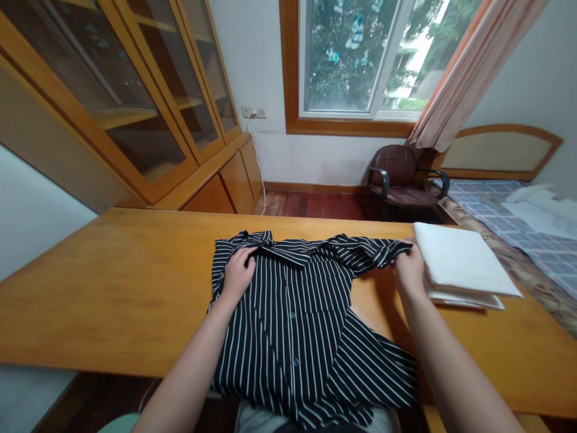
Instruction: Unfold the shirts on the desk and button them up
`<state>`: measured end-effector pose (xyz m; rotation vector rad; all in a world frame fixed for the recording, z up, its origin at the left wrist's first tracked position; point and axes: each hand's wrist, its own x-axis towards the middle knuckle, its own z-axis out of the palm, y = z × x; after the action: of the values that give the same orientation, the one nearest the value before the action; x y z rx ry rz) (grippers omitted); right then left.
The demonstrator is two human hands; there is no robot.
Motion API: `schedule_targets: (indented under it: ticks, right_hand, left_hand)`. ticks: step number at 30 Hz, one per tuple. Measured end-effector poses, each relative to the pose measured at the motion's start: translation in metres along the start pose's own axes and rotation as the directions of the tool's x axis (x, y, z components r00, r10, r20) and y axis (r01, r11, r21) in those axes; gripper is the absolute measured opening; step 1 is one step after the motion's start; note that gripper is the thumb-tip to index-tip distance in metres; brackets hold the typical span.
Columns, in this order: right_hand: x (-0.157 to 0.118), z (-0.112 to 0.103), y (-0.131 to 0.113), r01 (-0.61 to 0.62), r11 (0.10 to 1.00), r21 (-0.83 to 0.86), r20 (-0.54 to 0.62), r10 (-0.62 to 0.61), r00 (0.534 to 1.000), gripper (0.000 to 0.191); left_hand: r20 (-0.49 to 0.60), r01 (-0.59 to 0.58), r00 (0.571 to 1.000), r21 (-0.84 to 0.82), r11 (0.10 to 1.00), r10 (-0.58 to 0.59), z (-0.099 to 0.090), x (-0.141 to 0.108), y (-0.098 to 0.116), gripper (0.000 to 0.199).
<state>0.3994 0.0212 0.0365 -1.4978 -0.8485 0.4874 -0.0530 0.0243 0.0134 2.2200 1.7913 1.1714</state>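
Observation:
A black shirt with white stripes (311, 294) lies front up on the wooden table, its buttons down the middle and its lower end hanging over the near edge. My left hand (238, 276) rests on the shirt near the collar at the left shoulder, thumb apart from the fingers. At the end of the sleeve that stretches out to the right, my right hand (410, 267) has its fingers closed on the cloth. The other sleeve cannot be clearly made out.
White folded padding or cloth (464, 258) is stacked on the wooden table (112, 288), just right of my right hand. Beyond the table stand a brown armchair (399, 174), a bed (518, 222) and a glass-door cabinet (189, 120). A white cord (256, 156) hangs from a wall socket.

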Motion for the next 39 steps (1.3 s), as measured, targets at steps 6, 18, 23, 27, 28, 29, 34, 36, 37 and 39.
schedule_targets:
  ticks: [6, 18, 23, 27, 28, 29, 34, 36, 37, 39]
  right_hand:
    - [-0.026, 0.016, -0.004, 0.031, 0.982, 0.184, -0.115, -0.010, 0.993, 0.052]
    - [-0.116, 0.084, -0.028, 0.702, 0.712, 0.022, 0.851, -0.382, 0.361, 0.022]
    - [-0.123, 0.095, -0.010, 0.786, 0.618, -0.009, 0.886, -0.360, 0.293, 0.030]
    - [-0.126, 0.093, -0.002, 0.809, 0.583, -0.073, 0.882, -0.341, 0.326, 0.038]
    - [-0.126, 0.091, -0.001, 0.810, 0.579, -0.093, 0.883, -0.329, 0.336, 0.040]
    - [-0.126, 0.091, -0.001, 0.811, 0.574, -0.116, 0.884, -0.313, 0.348, 0.041]
    - [-0.117, 0.095, -0.009, 0.819, 0.511, -0.262, 0.879, -0.225, 0.421, 0.042]
    - [-0.109, 0.103, -0.013, 0.821, 0.483, -0.305, 0.868, -0.214, 0.449, 0.042]
    - [-0.105, 0.108, -0.014, 0.822, 0.473, -0.316, 0.863, -0.218, 0.456, 0.042]
    - [-0.097, 0.119, -0.014, 0.826, 0.463, -0.320, 0.856, -0.233, 0.462, 0.042]
  left_hand:
    - [0.109, -0.071, 0.993, 0.176, 0.982, 0.052, 0.011, 0.000, -0.011, 0.048]
    - [0.281, 0.007, 0.953, 0.337, 0.942, -0.108, 0.011, 0.023, 0.007, 0.050]
    - [0.329, 0.109, 0.940, -0.039, 0.993, -0.090, 0.035, 0.057, 0.003, 0.063]
    - [0.304, 0.236, 0.949, -0.503, 0.832, -0.086, 0.063, 0.074, 0.000, 0.083]
    - [0.274, 0.243, 0.956, -0.551, 0.799, -0.102, 0.067, 0.075, 0.000, 0.083]
    - [0.232, 0.236, 0.965, -0.570, 0.787, -0.122, 0.070, 0.074, 0.000, 0.081]
    - [0.070, 0.023, 0.998, -0.330, 0.944, 0.000, 0.063, 0.049, 0.003, 0.043]
    - [0.160, -0.087, 0.980, -0.178, 0.980, 0.117, 0.057, 0.036, 0.004, 0.038]
    - [0.217, -0.131, 0.964, -0.111, 0.985, 0.153, 0.054, 0.031, 0.004, 0.040]
    - [0.298, -0.188, 0.938, 0.011, 0.982, 0.176, 0.050, 0.022, 0.004, 0.047]
